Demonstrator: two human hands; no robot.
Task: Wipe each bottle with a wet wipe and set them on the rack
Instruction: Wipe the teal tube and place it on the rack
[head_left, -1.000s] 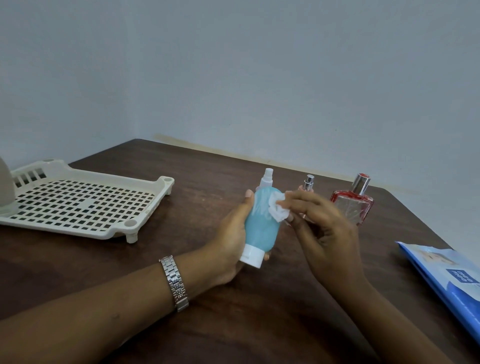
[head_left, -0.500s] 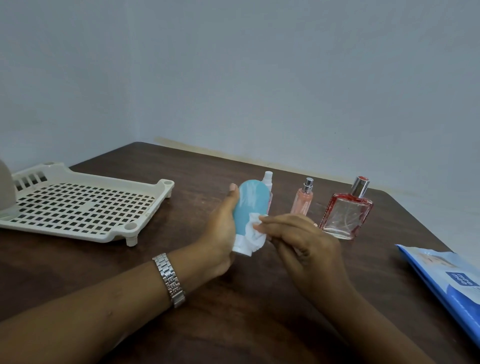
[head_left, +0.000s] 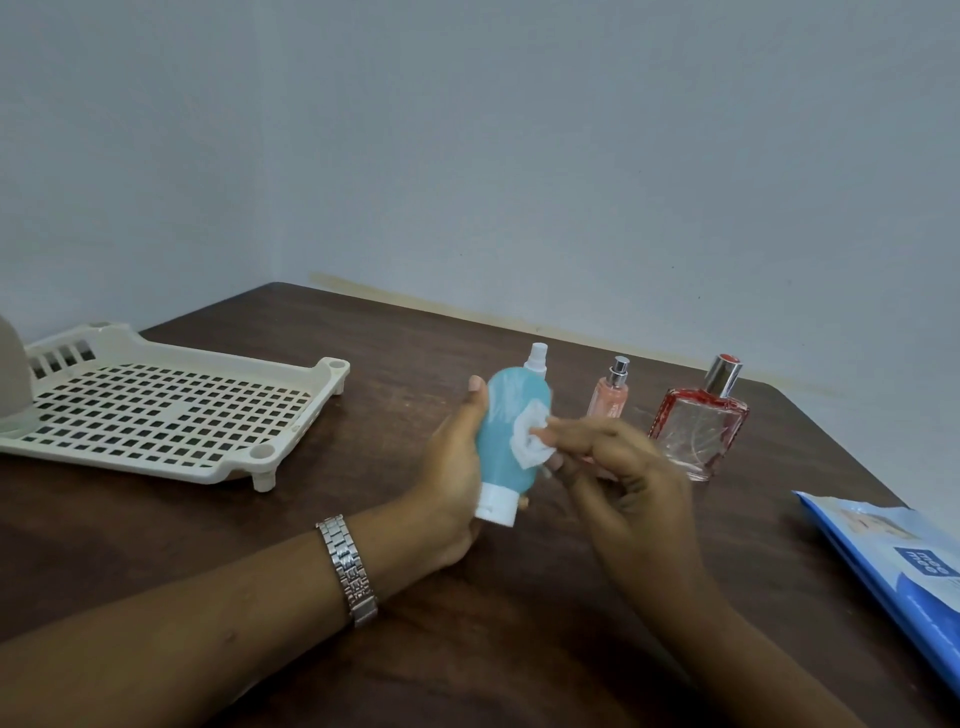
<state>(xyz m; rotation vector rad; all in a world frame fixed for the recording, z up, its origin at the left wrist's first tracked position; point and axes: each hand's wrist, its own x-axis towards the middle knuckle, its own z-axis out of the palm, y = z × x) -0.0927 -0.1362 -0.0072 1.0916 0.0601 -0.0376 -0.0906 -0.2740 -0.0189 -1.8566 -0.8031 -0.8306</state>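
My left hand grips a light blue bottle above the table, its white cap pointing down toward me. With its fingertips, my right hand pinches a small white wet wipe and presses it on the bottle's right side. Behind the blue bottle a white spray nozzle pokes up; its body is hidden. A slim pink spray bottle and a square red-edged glass perfume bottle stand on the table behind my right hand. The cream plastic rack lies at the left.
A rounded beige object sits on the rack's far-left end, cut off by the frame. A blue wet-wipe pack lies at the table's right edge. The dark wooden table meets a grey wall corner behind.
My right hand slid the wipe from the bottle's upper side down to its cap end, then back up to mid-body. My left hand turned and tilted the bottle slightly.
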